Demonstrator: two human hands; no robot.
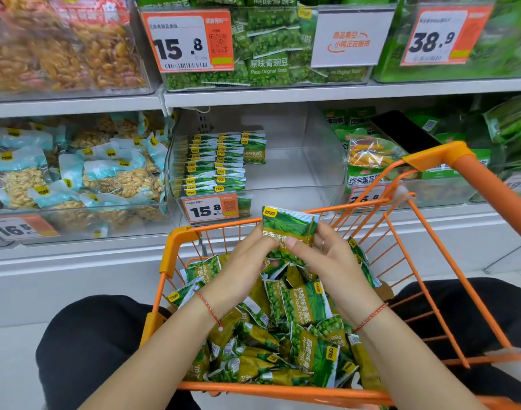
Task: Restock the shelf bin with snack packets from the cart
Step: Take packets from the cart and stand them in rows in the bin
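Over the orange wire cart (176,250) heaped with loose packets, left hand (247,261) and right hand (324,258) pinch a green foil garlic-pea snack packet (287,232) with curled fingers, pick step; next, judged: carry it beyond the cart into the part-filled clear plastic shelf bin (324,155).

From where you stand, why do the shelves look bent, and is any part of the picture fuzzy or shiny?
Head view: the wide lens bows the shelf edge; corners blur, as at the top-left snack bags; the clear shelf bin shows soft glare; the held packet in both hands is sharp, lighting even.
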